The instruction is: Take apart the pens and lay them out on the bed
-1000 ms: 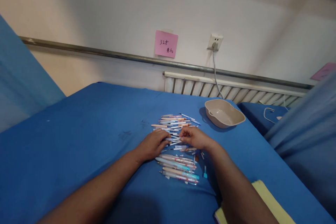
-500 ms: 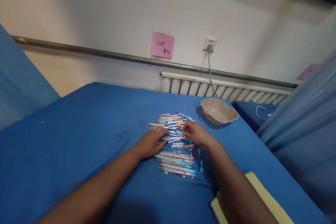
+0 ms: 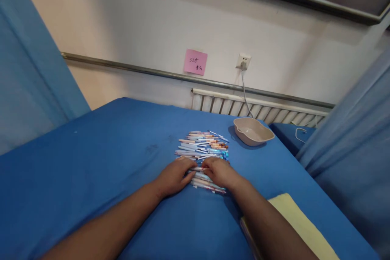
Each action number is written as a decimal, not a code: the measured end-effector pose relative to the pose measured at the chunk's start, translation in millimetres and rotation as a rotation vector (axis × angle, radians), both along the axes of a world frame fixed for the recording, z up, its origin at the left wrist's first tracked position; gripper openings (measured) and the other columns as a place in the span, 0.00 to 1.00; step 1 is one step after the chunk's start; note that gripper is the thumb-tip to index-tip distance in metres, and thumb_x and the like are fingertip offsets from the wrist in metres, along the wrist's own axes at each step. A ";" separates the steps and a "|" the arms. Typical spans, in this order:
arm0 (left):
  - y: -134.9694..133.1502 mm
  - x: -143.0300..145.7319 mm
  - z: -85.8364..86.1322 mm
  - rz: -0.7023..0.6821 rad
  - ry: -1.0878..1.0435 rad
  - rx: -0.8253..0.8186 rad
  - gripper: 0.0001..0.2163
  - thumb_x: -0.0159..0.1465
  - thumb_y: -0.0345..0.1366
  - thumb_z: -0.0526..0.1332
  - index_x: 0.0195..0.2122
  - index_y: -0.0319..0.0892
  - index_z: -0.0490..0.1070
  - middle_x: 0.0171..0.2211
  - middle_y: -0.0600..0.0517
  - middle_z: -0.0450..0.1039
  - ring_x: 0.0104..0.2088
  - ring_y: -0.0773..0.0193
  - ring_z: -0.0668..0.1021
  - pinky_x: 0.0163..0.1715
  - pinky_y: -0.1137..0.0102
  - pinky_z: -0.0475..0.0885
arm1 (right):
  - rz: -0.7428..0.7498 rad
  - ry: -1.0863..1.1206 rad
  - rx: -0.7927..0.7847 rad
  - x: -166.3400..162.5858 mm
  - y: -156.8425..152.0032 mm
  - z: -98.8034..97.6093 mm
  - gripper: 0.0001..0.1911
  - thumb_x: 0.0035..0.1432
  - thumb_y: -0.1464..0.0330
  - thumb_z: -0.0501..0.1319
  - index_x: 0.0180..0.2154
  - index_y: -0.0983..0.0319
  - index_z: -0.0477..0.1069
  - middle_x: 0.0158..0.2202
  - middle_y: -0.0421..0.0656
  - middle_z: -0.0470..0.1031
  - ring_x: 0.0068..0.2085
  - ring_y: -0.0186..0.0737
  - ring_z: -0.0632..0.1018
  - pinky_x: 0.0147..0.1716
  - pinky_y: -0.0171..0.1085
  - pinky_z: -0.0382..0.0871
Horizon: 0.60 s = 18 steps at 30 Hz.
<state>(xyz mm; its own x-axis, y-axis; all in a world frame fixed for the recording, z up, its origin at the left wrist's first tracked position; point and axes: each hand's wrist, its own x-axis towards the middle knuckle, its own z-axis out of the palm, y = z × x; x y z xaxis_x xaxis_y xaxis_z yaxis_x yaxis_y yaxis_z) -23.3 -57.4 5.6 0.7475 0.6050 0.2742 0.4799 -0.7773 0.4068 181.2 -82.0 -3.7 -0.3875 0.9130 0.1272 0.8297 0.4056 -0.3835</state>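
Nearest pens (image 3: pixel 210 187) partly hidden; yellow pad (image 3: pixel 300 227) cropped.

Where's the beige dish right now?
In the head view, the beige dish sits on the blue table, right of the pen pile, below the wall socket.

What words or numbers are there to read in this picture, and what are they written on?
"32", followed by a handwritten mark too small to make out: top line of the pink sticky note on the wall.
Second line of that note: handwriting, too small to read.
Pile of pens on the blue cloth: coloured prints, too small and blurred to read.
Beige bowl, wall socket, yellow pad: no writing shows.
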 end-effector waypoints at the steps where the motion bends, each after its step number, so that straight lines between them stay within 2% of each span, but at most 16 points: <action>1: -0.9 -1.1 -0.2 0.008 0.001 -0.003 0.08 0.61 0.33 0.55 0.40 0.43 0.70 0.38 0.49 0.72 0.40 0.59 0.72 0.41 0.68 0.66 | 0.027 0.006 0.012 0.2 0.4 -0.5 0.08 0.58 0.68 0.57 0.38 0.59 0.73 0.37 0.44 0.77 0.40 0.41 0.75 0.37 0.35 0.62; 4: 4.7 -3.5 -1.1 0.007 -0.018 -0.048 0.08 0.62 0.34 0.54 0.41 0.43 0.70 0.38 0.50 0.73 0.40 0.60 0.73 0.41 0.68 0.66 | 0.075 0.059 0.035 3.1 3.0 -4.6 0.09 0.60 0.69 0.55 0.39 0.60 0.72 0.38 0.44 0.76 0.42 0.40 0.74 0.40 0.35 0.63; 10: 26.9 -6.7 -8.0 0.009 -0.142 -0.124 0.10 0.62 0.36 0.57 0.44 0.45 0.70 0.42 0.50 0.73 0.43 0.60 0.73 0.46 0.67 0.66 | 0.027 0.220 0.073 7.4 8.7 -14.2 0.09 0.62 0.69 0.54 0.41 0.59 0.71 0.38 0.43 0.75 0.40 0.38 0.74 0.40 0.35 0.64; 15: 29.8 -4.2 -11.5 0.047 -0.223 -0.157 0.07 0.64 0.37 0.54 0.38 0.43 0.70 0.37 0.51 0.73 0.40 0.62 0.73 0.43 0.69 0.67 | 0.000 0.309 0.089 1.0 8.1 -19.3 0.07 0.62 0.69 0.54 0.38 0.58 0.70 0.35 0.41 0.74 0.38 0.37 0.74 0.38 0.34 0.63; 18: 28.2 -0.8 -12.8 0.114 -0.208 -0.221 0.12 0.67 0.40 0.48 0.36 0.43 0.70 0.32 0.53 0.74 0.34 0.63 0.74 0.37 0.70 0.69 | -0.015 0.317 0.112 -1.1 6.9 -20.9 0.06 0.62 0.69 0.54 0.38 0.58 0.69 0.35 0.41 0.73 0.38 0.37 0.73 0.37 0.35 0.63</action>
